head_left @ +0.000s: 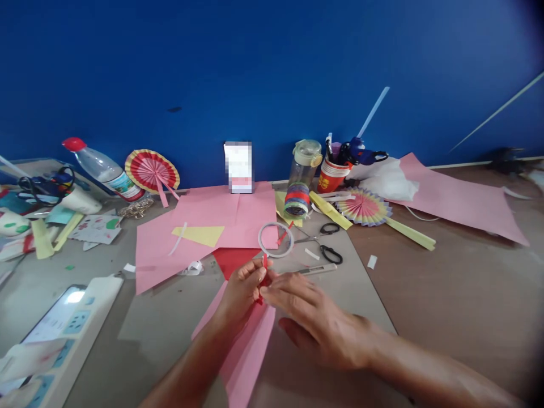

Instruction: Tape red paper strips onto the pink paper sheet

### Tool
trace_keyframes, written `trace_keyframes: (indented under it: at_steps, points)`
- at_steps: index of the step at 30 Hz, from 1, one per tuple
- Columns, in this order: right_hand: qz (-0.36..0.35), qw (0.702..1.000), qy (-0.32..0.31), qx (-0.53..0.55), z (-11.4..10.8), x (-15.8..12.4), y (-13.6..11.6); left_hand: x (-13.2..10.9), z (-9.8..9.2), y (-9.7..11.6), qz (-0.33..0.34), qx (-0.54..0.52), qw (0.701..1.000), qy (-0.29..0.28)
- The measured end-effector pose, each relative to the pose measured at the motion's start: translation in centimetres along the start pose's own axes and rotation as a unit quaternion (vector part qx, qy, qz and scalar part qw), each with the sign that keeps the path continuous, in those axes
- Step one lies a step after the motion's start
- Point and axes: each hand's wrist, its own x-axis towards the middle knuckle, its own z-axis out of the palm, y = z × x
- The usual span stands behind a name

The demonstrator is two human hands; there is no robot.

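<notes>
My left hand (pixel 243 290) is closed, pinching a small narrow strip of red paper (pixel 264 260) between thumb and fingers. From the right, my right hand (pixel 321 320) reaches in, and its fingertips meet the lower part of the red piece close to my left fingers. Beneath both hands lies a folded pink paper (pixel 250 357), its creases running toward me. A sheet of red paper (pixel 229 260) shows just behind my left hand. Beyond my fingers are a roll of clear tape (pixel 260 241), black-handled scissors (pixel 330 255) and a utility knife (pixel 321 269).
Pink sheets (pixel 208 207) with a yellow piece (pixel 202 235) lie ahead, near a phone-like screen (pixel 238 167). A glass bottle (pixel 300 181), red cup (pixel 334 175) and paper fan (pixel 364 205) stand or lie right. Left are a plastic bottle (pixel 106 173), another fan (pixel 152 170) and a power strip (pixel 91 323).
</notes>
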Motion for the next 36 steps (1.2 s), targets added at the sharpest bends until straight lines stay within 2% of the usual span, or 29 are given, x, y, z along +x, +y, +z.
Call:
trace_keyframes:
  at_steps: [3,7,12,14,17,21,23,26,31,36]
  points:
    - [0.002,1.000,0.031,0.001,1.0,-0.3,0.4,0.0,0.2,-0.2,0.000,-0.016,1.000,-0.006]
    - [0.035,0.992,0.050,0.108,1.4,-0.4,0.5,-0.1,0.2,-0.5,0.009,-0.032,0.999,0.012]
    - [0.109,0.963,0.008,0.247,1.6,-0.6,1.1,0.0,-0.2,-0.9,0.019,-0.023,0.999,0.011]
    - [0.148,0.946,0.009,0.288,2.0,-0.7,1.4,0.0,-0.2,-0.9,0.017,-0.011,1.000,0.006]
    - [0.219,0.905,0.033,0.363,2.4,-0.7,2.1,-0.1,0.1,-0.7,0.011,0.000,1.000,0.015]
    - [0.353,0.811,0.082,0.460,2.4,-0.7,3.2,-0.3,0.8,-0.4,0.010,-0.019,1.000,0.001]
    - [0.395,0.782,0.109,0.470,2.2,-0.7,3.7,-0.3,0.9,-0.3,0.010,-0.018,1.000,0.009]
    - [0.424,0.788,0.120,0.430,2.2,-0.7,3.8,-0.3,0.8,-0.4,0.002,-0.030,0.999,0.037]
    - [0.455,0.809,0.029,0.371,3.2,-0.6,3.0,-0.3,0.6,-0.5,-0.013,-0.063,0.997,0.043]
    - [0.465,0.828,0.004,0.314,4.5,-0.6,2.3,-0.2,0.5,-1.0,0.003,-0.072,0.996,0.049]
